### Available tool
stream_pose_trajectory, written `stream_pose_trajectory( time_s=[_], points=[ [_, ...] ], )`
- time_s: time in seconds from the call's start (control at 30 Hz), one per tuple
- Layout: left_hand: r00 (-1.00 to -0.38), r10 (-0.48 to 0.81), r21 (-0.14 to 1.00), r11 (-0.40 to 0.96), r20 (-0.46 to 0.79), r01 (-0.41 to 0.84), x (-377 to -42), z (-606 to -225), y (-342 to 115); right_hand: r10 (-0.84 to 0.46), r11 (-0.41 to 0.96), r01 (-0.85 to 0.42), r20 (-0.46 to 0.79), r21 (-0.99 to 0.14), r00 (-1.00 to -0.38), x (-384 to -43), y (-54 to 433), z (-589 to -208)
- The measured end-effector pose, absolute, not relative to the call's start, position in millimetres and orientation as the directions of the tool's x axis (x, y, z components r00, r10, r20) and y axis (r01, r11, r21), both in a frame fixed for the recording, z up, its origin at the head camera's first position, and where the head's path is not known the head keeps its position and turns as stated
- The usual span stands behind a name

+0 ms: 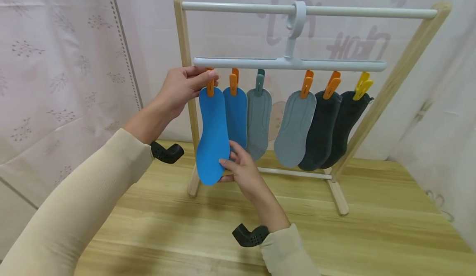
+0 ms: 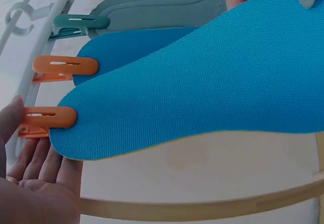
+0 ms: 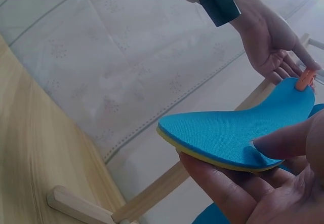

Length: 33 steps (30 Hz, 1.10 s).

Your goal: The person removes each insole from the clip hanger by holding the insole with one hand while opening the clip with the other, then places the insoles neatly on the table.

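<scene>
Patterned cloth (image 1: 67,82) hangs behind the wooden table (image 1: 148,234). At nine o'clock, your left hand (image 1: 178,86) pinches the orange clip (image 1: 210,91) on the leftmost blue insole (image 1: 211,135) while your right hand (image 1: 242,169) grips its lower part. Five other pieces (image 1: 295,133), round to three o'clock, already hang clipped; this one alone seems unfinished.

– You've a wood-grain table (image 1: 386,210) below you.
– And a pale curtain (image 1: 41,94) with printed sprigs (image 1: 27,48) at your left.
– Straight ahead of you, pale cloth (image 1: 238,36).
– You can see faded lettering (image 1: 358,46) on it.
</scene>
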<state>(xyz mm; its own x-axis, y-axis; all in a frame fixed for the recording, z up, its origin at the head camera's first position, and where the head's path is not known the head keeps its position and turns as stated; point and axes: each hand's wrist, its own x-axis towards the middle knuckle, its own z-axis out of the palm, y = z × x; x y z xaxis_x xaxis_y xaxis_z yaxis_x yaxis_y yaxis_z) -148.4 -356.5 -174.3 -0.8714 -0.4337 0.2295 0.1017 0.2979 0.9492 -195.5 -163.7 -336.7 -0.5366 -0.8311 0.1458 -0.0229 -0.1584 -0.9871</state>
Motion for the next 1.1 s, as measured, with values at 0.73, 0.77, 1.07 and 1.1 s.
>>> stream_pose_trajectory(
  time_s=[0.73, 0.77, 1.07, 1.1],
  points=[
    [-0.822, -0.504, 0.958, 0.232, 0.265, 0.167, -149.3, -173.2, -351.3, -0.828, -0.164, -0.035, 0.157, -0.986, -0.538, -199.1, -163.0, -338.3],
    [-0.821, -0.505, 0.958, 0.232, 0.265, 0.166, -149.3, -173.2, -351.2, -0.828, -0.164, -0.035, 0.157, -0.986, -0.539, -199.2, -162.7, -338.3],
    [-0.815, -0.509, 0.955, 0.234, 0.278, 0.18, -149.5, -172.2, -351.1, -0.834, -0.151, -0.045, 0.151, -0.988, -0.53, -199.2, -157.6, -336.9],
    [-0.814, -0.51, 0.955, 0.234, 0.278, 0.18, -149.4, -171.9, -351.5, -0.838, -0.148, -0.045, 0.149, -0.988, -0.525, -199.2, -157.2, -336.8]
  ],
)
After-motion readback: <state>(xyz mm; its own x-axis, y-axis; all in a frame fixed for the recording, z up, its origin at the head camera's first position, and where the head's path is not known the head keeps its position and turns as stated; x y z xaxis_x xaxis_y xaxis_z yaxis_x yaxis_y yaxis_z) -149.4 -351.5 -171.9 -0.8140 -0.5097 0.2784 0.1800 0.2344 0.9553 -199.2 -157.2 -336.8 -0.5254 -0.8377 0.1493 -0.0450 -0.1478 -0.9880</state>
